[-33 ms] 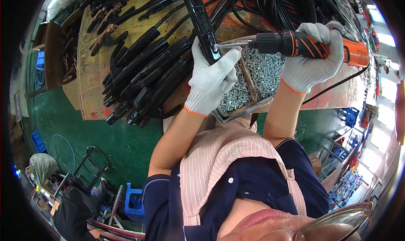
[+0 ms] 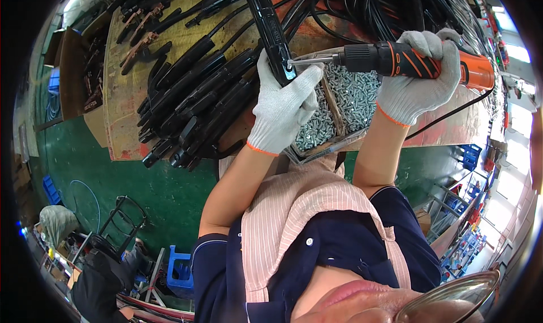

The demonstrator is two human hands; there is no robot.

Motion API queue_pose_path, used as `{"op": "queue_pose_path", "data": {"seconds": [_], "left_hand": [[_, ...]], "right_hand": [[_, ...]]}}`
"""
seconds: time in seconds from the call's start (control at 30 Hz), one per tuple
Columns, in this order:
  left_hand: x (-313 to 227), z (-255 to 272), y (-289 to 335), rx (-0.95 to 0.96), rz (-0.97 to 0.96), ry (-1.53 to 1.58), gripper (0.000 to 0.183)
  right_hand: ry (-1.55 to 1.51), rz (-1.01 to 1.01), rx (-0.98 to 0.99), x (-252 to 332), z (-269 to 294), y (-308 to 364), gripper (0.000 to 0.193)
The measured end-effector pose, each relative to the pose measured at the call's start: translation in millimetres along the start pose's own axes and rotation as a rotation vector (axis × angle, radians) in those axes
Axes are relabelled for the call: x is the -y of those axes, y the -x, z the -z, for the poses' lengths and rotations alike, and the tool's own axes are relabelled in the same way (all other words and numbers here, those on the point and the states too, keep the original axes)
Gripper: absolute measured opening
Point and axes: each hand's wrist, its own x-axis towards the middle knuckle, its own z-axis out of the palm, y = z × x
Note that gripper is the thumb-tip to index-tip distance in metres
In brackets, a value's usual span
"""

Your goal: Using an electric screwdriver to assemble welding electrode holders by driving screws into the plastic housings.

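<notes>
My left hand, in a white knit glove, is closed round the lower end of a long black handle. A small shiny screw sits near that end, between thumb and fingers. My right hand, gloved the same way, grips an orange-and-black electric screwdriver held level. Its thin metal bit points left and meets the handle at the screw. Below the bit, a divided tray full of small silver screws stands at the table's near edge, partly covered by my left hand.
Several similar black handles lie piled to the left on the worn wooden table. Copper-coloured clamp parts lie beyond them. Black cables coil at the back, and a power cord trails from the screwdriver. A cardboard box stands far left.
</notes>
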Motion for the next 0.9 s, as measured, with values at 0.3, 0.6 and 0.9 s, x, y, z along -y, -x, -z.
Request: {"op": "queue_pose_path", "data": {"seconds": [0.3,0.6,0.9], "left_hand": [[3.1,9.1,-2.6,0.067,0.043,0.022,0.083],[-0.6,-3.5,0.0,-0.029,0.016,-0.053,0.076],[6.8,3.5,-3.5,-0.047,0.010,0.043,0.083]], "right_hand": [[0.049,0.009,-0.011,-2.7,1.4,2.7,0.021],[0.228,0.048,0.186,7.3,-26.3,8.8,0.019],[0.568,0.171,0.689,-9.3,-73.8,9.1,0.035]]}}
